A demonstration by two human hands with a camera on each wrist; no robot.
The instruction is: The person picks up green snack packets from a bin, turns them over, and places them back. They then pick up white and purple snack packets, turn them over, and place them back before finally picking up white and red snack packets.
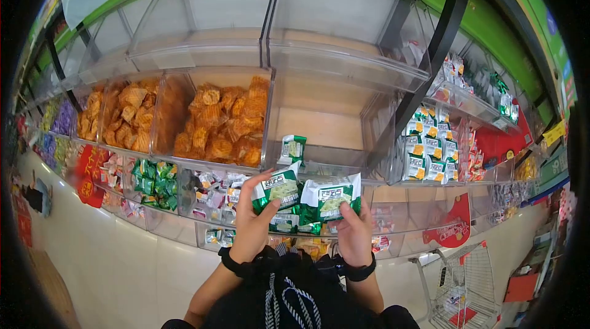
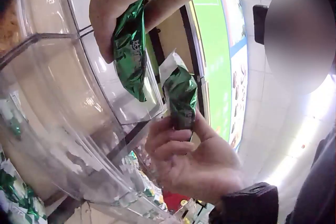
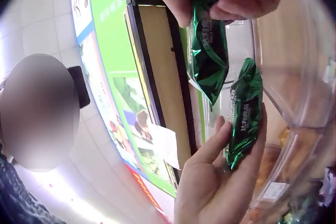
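Note:
In the head view my left hand pinches a green and white snack packet, thumb on its front. Beside it, my right hand holds a similar packet by its lower right corner. A third green packet stands just behind them at the bin's front edge, with more green packets below. The left wrist view shows the left hand's packet close up and the right hand gripping the other. From the right wrist, the left hand appears curled around its packet.
Clear plastic bins line the shelves; one holds orange-brown snacks, another white and orange packets. A black post slants between bins at the right. A shopping cart stands on the floor at lower right.

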